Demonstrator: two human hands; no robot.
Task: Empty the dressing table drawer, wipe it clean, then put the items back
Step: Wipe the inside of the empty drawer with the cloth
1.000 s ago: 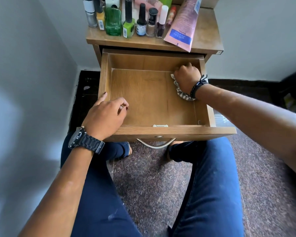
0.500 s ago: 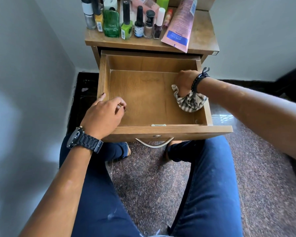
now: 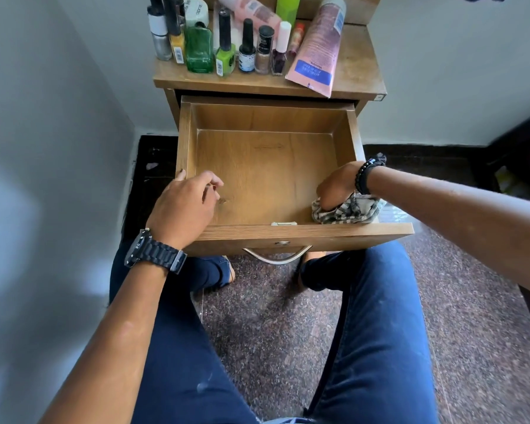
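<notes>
- Drawer (image 3: 266, 179) is standing pulled open, bare inside.
- Right hand (image 3: 337, 185) is clutching striped cloth (image 3: 346, 211) at the floor's 4 o'clock corner.
- Left hand (image 3: 181, 206) is resting loosely curled on the 8 o'clock corner, gripping nothing.

We see the wooden drawer (image 3: 266, 179) pulled fully out with its floor bare, a striped cloth (image 3: 346, 211) bunched in its near right corner, and the removed bottles (image 3: 227, 47) and pink tube (image 3: 318, 53) standing and lying on the table (image 3: 358, 75) above it.
</notes>
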